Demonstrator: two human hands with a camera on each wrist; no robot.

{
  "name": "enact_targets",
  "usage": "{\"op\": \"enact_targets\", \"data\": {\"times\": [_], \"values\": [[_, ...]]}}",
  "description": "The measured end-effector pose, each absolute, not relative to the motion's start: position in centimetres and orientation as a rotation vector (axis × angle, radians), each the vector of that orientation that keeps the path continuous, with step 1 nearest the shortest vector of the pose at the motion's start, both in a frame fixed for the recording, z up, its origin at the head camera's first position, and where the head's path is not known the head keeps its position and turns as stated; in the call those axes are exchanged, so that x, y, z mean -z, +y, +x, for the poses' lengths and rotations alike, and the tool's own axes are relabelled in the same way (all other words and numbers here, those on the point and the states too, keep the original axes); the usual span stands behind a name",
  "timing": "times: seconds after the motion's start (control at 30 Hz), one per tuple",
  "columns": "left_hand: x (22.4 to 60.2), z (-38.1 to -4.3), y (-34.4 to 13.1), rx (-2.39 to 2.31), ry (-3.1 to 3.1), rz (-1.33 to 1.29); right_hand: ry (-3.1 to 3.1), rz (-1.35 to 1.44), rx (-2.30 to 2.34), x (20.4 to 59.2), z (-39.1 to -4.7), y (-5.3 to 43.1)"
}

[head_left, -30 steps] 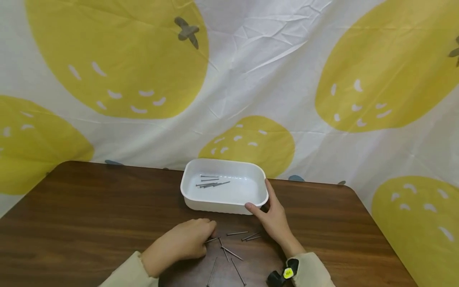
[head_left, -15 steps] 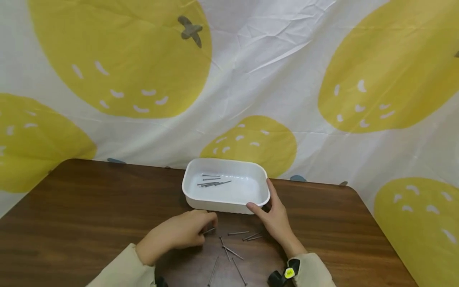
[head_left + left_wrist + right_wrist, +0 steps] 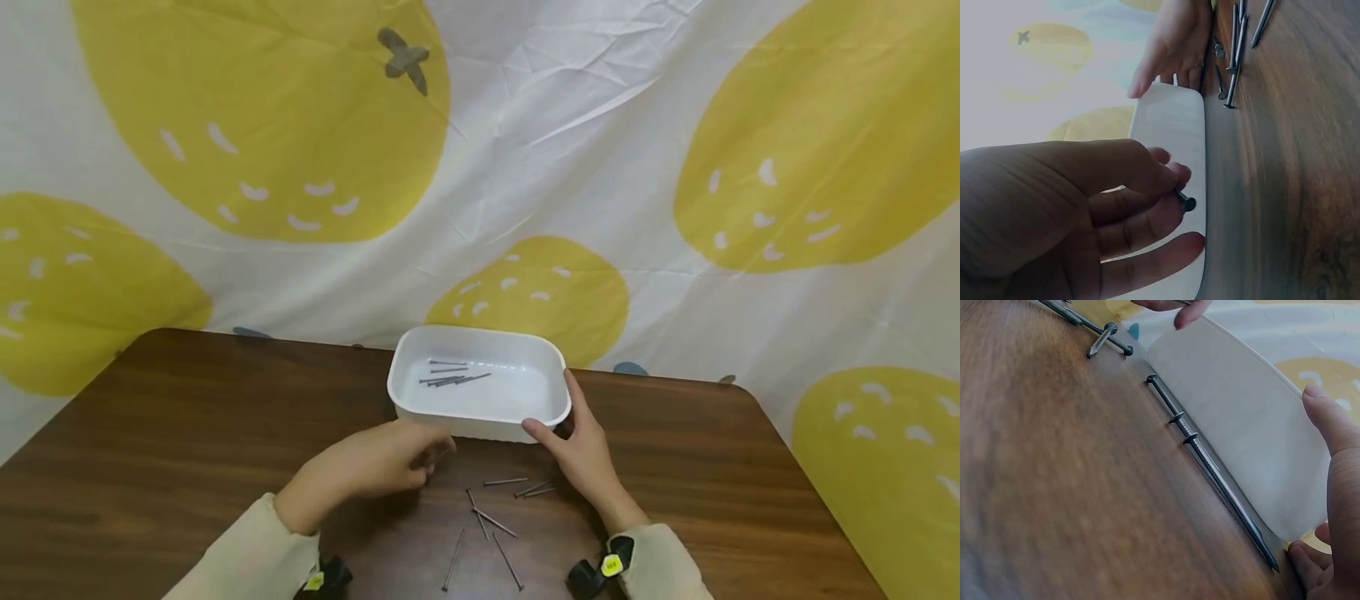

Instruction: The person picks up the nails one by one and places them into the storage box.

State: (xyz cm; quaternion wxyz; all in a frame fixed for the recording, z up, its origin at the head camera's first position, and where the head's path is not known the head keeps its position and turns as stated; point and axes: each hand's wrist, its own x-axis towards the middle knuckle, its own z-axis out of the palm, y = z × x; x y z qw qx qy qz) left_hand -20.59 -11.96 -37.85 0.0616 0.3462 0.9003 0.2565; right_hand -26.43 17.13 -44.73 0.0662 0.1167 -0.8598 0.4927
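Note:
My left hand (image 3: 371, 462) is just in front of the white plastic bin (image 3: 480, 427), at its near left side. Between thumb and fingers it pinches a nail (image 3: 1186, 202), whose head sticks out in the left wrist view; most of the shank is hidden. My right hand (image 3: 588, 458) grips the bin's right end, thumb at the near rim and fingers round the side. Several nails (image 3: 453, 381) lie inside the bin, towards its left. On the table in front of the bin, several loose nails (image 3: 495, 522) lie scattered, some crossing each other.
The brown wooden table (image 3: 187, 433) runs out to both sides. Behind its far edge hangs a white cloth (image 3: 480, 167) printed with yellow fruit shapes. Each wrist wears a black camera (image 3: 588, 577).
My left hand has lifted a nail from the loose ones and moved it away from me, up to the bin's near side. The right hand keeps its grip on the bin.

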Motion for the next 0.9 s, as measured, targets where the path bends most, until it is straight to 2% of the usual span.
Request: {"op": "enact_targets", "data": {"times": [0.9], "values": [[37.86, -20.20, -11.68, -0.734, 2.761, 1.122, -2.589, 0.370, -1.494, 45.06, -26.42, 17.27]]}}
